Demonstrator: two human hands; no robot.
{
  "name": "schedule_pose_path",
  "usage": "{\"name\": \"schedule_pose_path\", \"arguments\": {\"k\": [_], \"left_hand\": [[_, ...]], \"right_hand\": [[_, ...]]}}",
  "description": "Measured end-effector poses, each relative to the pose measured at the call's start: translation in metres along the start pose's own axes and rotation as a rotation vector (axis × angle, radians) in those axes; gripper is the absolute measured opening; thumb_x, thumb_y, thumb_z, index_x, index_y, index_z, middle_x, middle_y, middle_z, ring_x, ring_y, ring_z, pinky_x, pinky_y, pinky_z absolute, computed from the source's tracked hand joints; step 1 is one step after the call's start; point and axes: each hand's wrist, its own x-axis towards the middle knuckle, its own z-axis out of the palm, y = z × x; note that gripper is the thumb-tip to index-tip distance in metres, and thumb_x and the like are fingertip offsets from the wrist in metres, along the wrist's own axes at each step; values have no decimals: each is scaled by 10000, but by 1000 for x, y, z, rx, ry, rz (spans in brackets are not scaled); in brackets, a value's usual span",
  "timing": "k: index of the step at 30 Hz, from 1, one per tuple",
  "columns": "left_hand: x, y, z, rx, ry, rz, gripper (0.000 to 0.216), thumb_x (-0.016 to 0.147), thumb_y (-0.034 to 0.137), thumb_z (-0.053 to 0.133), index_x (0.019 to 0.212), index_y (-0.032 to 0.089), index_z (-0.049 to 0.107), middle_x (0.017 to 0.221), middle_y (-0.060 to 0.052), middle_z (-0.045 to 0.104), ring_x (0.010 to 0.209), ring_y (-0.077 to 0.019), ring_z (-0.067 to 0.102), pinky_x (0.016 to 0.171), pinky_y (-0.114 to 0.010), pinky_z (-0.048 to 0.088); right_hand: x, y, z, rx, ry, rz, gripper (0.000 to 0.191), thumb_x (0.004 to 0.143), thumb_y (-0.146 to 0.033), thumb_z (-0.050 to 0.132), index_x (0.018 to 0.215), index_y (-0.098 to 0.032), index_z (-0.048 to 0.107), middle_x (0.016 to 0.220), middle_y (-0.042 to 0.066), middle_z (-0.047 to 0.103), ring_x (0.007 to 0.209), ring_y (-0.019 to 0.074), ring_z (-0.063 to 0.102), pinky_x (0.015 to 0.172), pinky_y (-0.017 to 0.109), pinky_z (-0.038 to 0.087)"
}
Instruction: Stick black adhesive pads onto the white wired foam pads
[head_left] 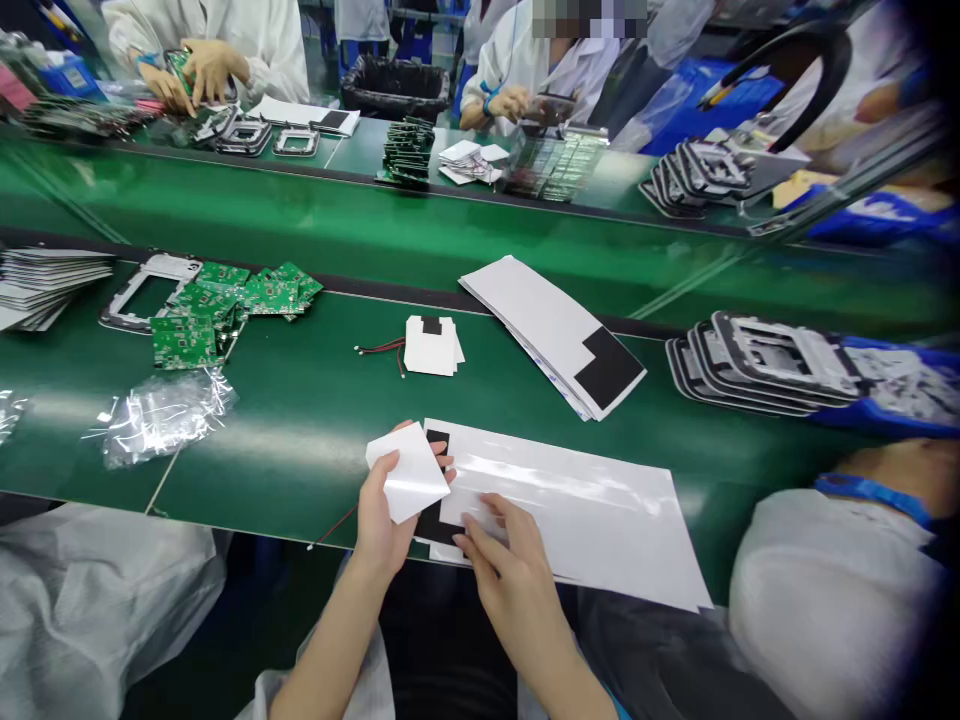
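Note:
My left hand (386, 510) grips a flat white battery (409, 470), thumb on its face and fingers behind it. A thin red lead with a small white plug hangs out to the left. Under and beside that hand lies a long white backing sheet (570, 510) with black adhesive pieces (439, 525) at its left end. My right hand (510, 555) is over this end, thumb and index finger drawn together at the edge of the black area. Whether a piece is between those fingertips is too small to tell. Similar white batteries (430, 348) with red and black leads are stacked behind.
Another stack of backing sheets (551, 335) lies behind. Green circuit boards (187, 340), a frame (150, 290) and clear plastic bags (169, 415) are at left; stacked frames (772, 365) stand at right. A neighbour's sleeve (832, 590) is close by. Co-workers sit beyond the green divider (337, 225).

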Motion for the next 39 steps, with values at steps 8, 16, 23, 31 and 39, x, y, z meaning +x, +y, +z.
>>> {"name": "schedule_pose_path", "arguments": {"k": [8,16,23,31,39], "left_hand": [[-3,-14,-2,81,-16,83,523,860,251,524,1352,142,387,1011,-143,737,996,-282,689,1001,-513,447],[3,-12,-2,130,-26,102,534,864,258,537,1357,146,365,969,-134,744,964,-282,697,959,-496,467],[-16,-7,-5,188,-274,9,477,833,307,535,1274,140,460,928,-123,748,845,-285,710,821,-413,502],[-48,1,5,239,-480,54,396,806,357,635,1176,218,634,1052,-33,721,948,-199,662,825,-269,489],[-52,2,8,383,-452,80,409,841,424,605,1180,196,618,967,-71,729,832,-239,687,797,-361,498]], "right_hand": [[16,-2,-2,78,-101,184,209,798,-35,620,715,-214,686,1006,106,531,978,291,495,781,460,529],[1,4,-10,336,-135,82,226,906,-55,467,767,-212,552,881,52,510,864,215,492,725,355,450],[32,11,-63,647,-180,227,79,866,-211,657,819,-263,621,847,2,606,834,173,589,737,288,471],[65,-34,-82,586,-169,148,118,873,-174,631,809,-270,655,775,-14,634,716,145,593,618,253,496],[78,-42,-84,775,-159,362,489,789,-175,717,1135,-325,406,648,-92,663,530,147,621,578,310,557]]}}
